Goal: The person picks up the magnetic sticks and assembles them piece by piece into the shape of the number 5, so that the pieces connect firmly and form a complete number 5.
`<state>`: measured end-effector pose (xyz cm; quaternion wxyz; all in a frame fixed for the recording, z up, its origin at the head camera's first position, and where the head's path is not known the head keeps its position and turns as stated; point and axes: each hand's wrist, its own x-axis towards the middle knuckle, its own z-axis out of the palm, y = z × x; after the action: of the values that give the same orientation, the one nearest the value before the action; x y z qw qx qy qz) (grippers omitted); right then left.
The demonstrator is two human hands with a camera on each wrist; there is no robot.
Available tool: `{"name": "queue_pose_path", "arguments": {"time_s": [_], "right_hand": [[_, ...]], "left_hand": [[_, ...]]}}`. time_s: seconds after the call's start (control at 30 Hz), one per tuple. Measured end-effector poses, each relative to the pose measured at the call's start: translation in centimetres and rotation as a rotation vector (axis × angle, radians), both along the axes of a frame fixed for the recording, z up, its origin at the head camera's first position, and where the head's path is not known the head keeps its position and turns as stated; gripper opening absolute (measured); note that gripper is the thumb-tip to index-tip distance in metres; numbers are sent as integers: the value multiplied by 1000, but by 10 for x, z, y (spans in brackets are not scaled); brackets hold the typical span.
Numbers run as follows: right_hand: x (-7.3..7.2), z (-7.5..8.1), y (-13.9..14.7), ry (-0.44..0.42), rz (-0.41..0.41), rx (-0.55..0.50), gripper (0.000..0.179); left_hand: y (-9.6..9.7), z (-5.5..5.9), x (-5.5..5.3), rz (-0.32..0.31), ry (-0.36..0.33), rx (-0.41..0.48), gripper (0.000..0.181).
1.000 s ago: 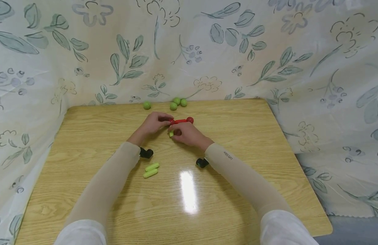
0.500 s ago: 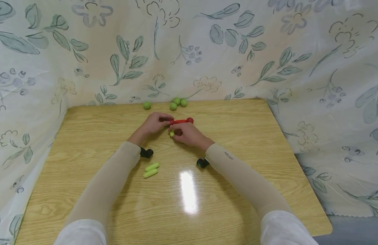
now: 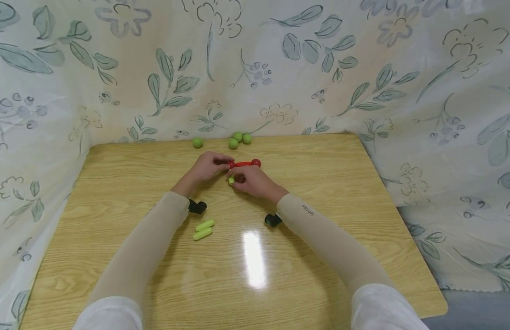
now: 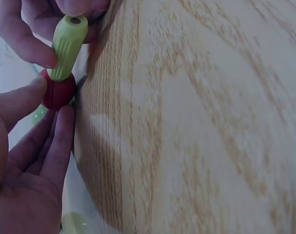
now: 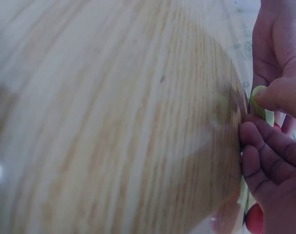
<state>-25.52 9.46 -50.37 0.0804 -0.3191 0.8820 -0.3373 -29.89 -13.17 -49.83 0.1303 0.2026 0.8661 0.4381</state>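
My left hand (image 3: pixel 205 166) pinches a red ball (image 4: pixel 60 93) between thumb and fingers near the back of the table. With thumb and fingers, my right hand (image 3: pixel 256 180) holds a yellow-green ridged rod (image 4: pixel 68 48). One end of this rod meets the red ball; its other end shows a dark round spot in the left wrist view. From the held ball, a red rod (image 3: pixel 243 163) runs rightward to a second red ball (image 3: pixel 256 163). In the right wrist view the rod is partly hidden by my thumb.
Two loose yellow-green rods (image 3: pixel 202 233) lie side by side nearer the front. Several green balls (image 3: pixel 233 144) sit along the table's back edge, before a floral cloth (image 3: pixel 279 91). Black wrist-worn pieces (image 3: pixel 273 220) jut out below both wrists.
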Motion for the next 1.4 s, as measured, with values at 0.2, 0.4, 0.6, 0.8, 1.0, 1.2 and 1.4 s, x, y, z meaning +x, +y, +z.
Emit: {"name": "queue_pose_path", "arguments": {"time_s": [0.2, 0.4, 0.6, 0.8, 1.0, 1.2, 1.4], "right_hand": [[0, 0, 0, -2, 1, -5, 26], [-1, 1, 3, -29, 19, -17, 30], [-6, 12, 11, -21, -2, -34, 35], [-15, 25, 20, 43, -48, -20, 34], [-24, 32, 27, 30, -76, -26, 38], [-31, 38, 30, 17, -101, -9, 39], [-42, 46, 31, 0, -123, -25, 40]], "left_hand": [[-1, -1, -1, 4, -9, 2, 31], [-1, -2, -2, 6, -12, 4, 31], [-1, -3, -3, -2, 7, -1, 32], [-1, 1, -1, 17, -9, -4, 31], [-1, 2, 0, 22, -21, -15, 32], [-1, 1, -1, 16, -22, -21, 31], [-2, 1, -1, 9, -18, -21, 31]]}}
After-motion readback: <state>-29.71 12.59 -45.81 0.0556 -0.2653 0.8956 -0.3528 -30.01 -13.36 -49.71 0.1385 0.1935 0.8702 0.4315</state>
